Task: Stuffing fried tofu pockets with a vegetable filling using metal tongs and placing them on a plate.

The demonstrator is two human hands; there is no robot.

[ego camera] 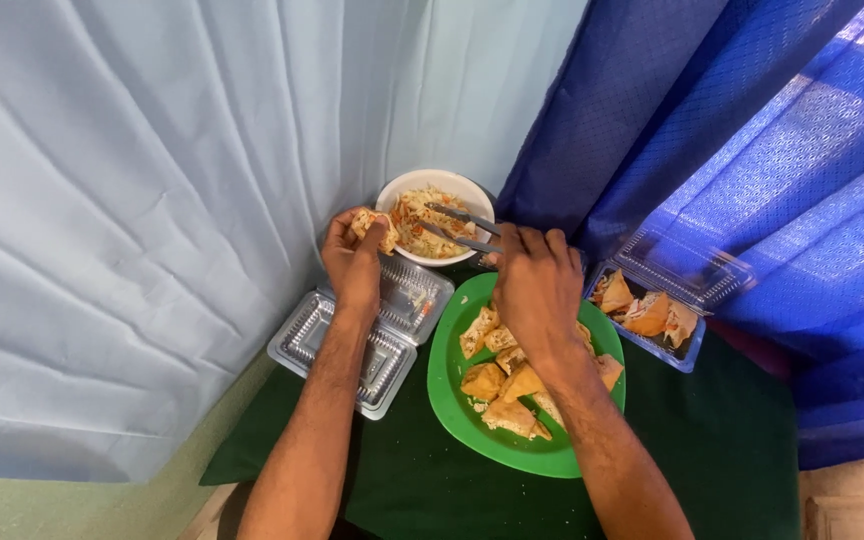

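A golden fried pastry piece (374, 226) is being gripped in the left hand (354, 262) beside the white round bowl of shredded filling (435, 214). Metal tongs (460, 229) are being pinched by the right hand (537, 282) over the bowl, above a green round plate (452, 390) and an open clear plastic box (352, 345).

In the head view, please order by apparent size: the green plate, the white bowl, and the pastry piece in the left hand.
1. green plate
2. white bowl, clearly smaller, though it lies farther from the camera
3. pastry piece in the left hand
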